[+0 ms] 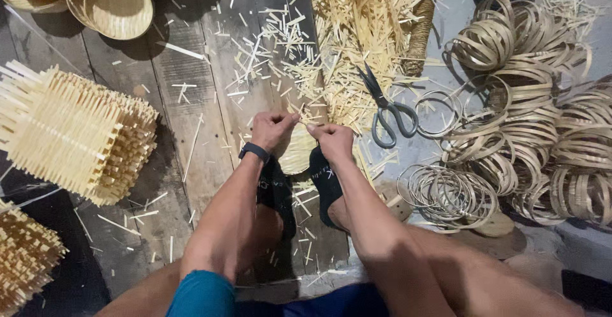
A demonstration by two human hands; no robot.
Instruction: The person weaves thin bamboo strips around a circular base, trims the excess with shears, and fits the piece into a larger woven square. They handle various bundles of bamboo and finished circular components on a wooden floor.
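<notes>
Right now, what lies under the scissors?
The scissors rest on pale bamboo offcuts at the blades; the handles lie over grey floor beside thin rings. Anything directly beneath them is covered.

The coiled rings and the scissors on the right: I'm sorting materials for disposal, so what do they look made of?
The coiled rings look like thin bamboo or cane strips: pale tan, matte, flat bands curled in loops. The scissors look like dull grey metal, handles included; a coating cannot be ruled out.
</notes>
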